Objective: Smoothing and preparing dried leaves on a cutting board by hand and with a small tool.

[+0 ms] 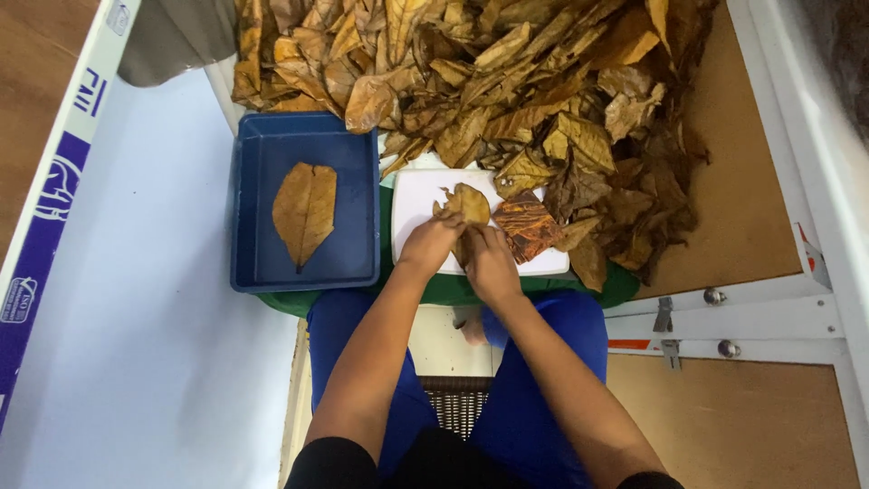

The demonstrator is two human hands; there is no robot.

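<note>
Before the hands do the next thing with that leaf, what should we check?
1. Both hands on the leaf: left hand and right hand hold the small dry leaf: ok.
2. Leaf over the white board: ok.
3. Leaf whole: edges look ragged: not ok.
4. Blue tray has room: one flat leaf inside: ok.
5. Leaf pile within reach: ok.
6. Grip tightness: cannot tell.

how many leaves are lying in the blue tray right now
1. A single brown leaf lies flat in the middle of the blue tray, stem toward the person. Nothing seems hidden under it.
</note>
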